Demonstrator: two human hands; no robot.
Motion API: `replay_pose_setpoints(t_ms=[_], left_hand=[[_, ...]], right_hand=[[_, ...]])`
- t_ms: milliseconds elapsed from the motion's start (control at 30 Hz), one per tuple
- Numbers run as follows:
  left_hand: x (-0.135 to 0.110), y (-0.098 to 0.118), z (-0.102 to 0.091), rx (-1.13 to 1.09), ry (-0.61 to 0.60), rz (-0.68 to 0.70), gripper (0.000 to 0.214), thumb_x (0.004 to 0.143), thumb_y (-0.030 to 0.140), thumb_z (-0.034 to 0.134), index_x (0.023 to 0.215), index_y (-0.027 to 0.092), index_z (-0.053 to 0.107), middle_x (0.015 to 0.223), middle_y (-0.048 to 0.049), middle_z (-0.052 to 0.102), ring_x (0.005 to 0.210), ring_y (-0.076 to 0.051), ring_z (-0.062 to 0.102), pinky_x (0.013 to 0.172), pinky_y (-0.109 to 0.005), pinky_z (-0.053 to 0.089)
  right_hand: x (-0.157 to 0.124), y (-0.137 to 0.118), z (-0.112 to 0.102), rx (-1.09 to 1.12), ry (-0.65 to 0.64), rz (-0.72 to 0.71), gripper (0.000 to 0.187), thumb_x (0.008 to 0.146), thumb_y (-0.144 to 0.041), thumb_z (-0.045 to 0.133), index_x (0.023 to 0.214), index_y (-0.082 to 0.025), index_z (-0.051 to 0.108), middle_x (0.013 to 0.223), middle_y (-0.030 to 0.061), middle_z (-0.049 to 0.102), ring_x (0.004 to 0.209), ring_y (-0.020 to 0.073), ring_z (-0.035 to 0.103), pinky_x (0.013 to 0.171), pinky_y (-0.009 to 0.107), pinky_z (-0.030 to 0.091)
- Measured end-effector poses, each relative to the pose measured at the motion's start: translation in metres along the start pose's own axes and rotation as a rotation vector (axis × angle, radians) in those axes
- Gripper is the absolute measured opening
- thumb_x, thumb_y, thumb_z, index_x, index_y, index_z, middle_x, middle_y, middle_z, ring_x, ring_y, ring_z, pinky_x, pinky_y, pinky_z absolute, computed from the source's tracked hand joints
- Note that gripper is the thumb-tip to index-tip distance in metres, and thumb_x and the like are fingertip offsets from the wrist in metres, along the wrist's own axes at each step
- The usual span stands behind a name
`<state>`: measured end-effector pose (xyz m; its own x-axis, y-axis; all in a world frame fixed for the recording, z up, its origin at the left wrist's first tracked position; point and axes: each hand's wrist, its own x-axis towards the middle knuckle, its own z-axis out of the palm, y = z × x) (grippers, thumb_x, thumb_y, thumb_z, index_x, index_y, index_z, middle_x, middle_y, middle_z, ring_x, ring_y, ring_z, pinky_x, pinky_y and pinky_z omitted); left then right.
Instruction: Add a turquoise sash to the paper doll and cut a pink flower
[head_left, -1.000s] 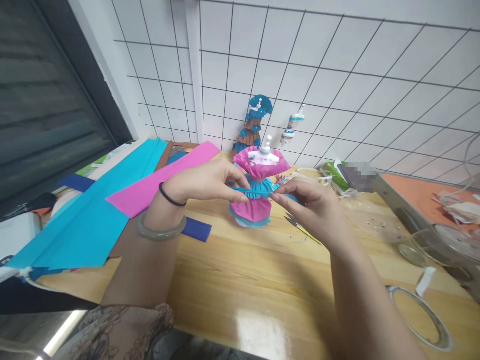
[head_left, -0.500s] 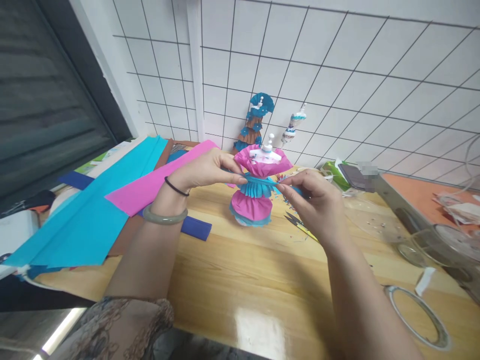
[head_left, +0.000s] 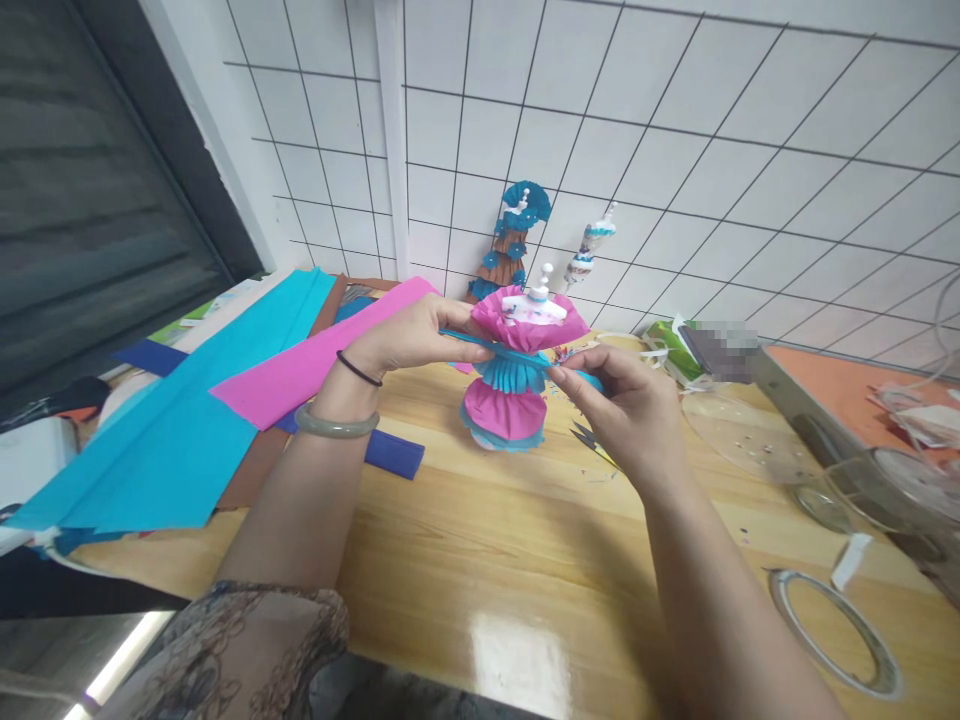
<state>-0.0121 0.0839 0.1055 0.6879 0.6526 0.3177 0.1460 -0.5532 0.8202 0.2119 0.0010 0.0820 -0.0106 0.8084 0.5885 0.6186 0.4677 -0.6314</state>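
Note:
A small dress form [head_left: 534, 306] with a white top stands upright on the table, dressed in ruffled pink and blue crepe paper. Across its waist, under the pink upper ruffle [head_left: 517, 330], runs a narrow blue crepe paper strip [head_left: 521, 358]. My left hand [head_left: 424, 335] pinches this strip on the left side of the form. On the other side my right hand [head_left: 619, 395] grips the strip between thumb and fingers. Below the strip are a pleated blue ruffle [head_left: 510, 377] and a pink skirt tier [head_left: 506, 412].
Blue crepe sheets [head_left: 172, 400] and a pink sheet [head_left: 322, 350] lie at left. Scissors [head_left: 594, 442] rest by my right hand; a tape roll [head_left: 836, 632] lies at front right. Two other decorated forms, one brown and blue [head_left: 510, 245], one white [head_left: 592, 245], stand at the wall.
The blue strip now sits slightly higher and tauter across the form's waist, with more of it showing on both sides. Both hands have shifted only a little and keep their grip.

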Motion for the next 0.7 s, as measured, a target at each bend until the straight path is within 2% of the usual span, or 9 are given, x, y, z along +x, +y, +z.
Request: replay_pose_setpoints(t_ms=[167, 367, 567, 700], left_hand=[[0.0019, -0.0003, 0.0036, -0.023, 0.014, -0.010, 0.036, 0.067, 0.035, 0.071, 0.098, 0.017, 0.069, 0.098, -0.0061, 0.070, 0.094, -0.021, 0.063, 0.082, -0.030, 0.051], [0.0034, -0.0040, 0.0046, 0.013, 0.052, -0.002, 0.034, 0.068, 0.037, 0.069, 0.095, 0.016, 0.070, 0.092, -0.0053, 0.071, 0.092, -0.021, 0.063, 0.081, -0.029, 0.051], [0.0048, -0.0059, 0.0071, 0.007, 0.057, -0.006, 0.032, 0.067, 0.039, 0.070, 0.090, 0.016, 0.072, 0.089, -0.0056, 0.071, 0.089, -0.020, 0.064, 0.079, -0.028, 0.052], [0.0058, -0.0065, 0.0089, -0.016, 0.070, 0.009, 0.032, 0.065, 0.038, 0.072, 0.090, 0.017, 0.072, 0.089, -0.0055, 0.071, 0.089, -0.021, 0.064, 0.080, -0.029, 0.052]], right_hand=[[-0.0001, 0.0009, 0.0009, 0.001, 0.011, 0.012, 0.022, 0.077, -0.040, 0.063, 0.071, -0.019, 0.061, 0.069, 0.0023, 0.061, 0.056, 0.0124, 0.048, 0.052, 0.026, 0.037], [0.0004, 0.0018, 0.0019, 0.007, 0.004, 0.003, 0.018, 0.078, -0.036, 0.063, 0.072, -0.019, 0.062, 0.072, 0.0034, 0.063, 0.060, 0.0140, 0.052, 0.055, 0.027, 0.040], [0.0013, 0.0036, 0.0008, -0.049, 0.009, -0.051, 0.016, 0.078, -0.034, 0.062, 0.083, -0.020, 0.069, 0.073, 0.0038, 0.065, 0.062, 0.0157, 0.055, 0.057, 0.028, 0.042], [0.0011, 0.0036, -0.0010, -0.054, 0.009, -0.046, 0.016, 0.078, -0.034, 0.062, 0.078, -0.020, 0.069, 0.073, 0.0037, 0.065, 0.062, 0.0158, 0.055, 0.057, 0.029, 0.042]])
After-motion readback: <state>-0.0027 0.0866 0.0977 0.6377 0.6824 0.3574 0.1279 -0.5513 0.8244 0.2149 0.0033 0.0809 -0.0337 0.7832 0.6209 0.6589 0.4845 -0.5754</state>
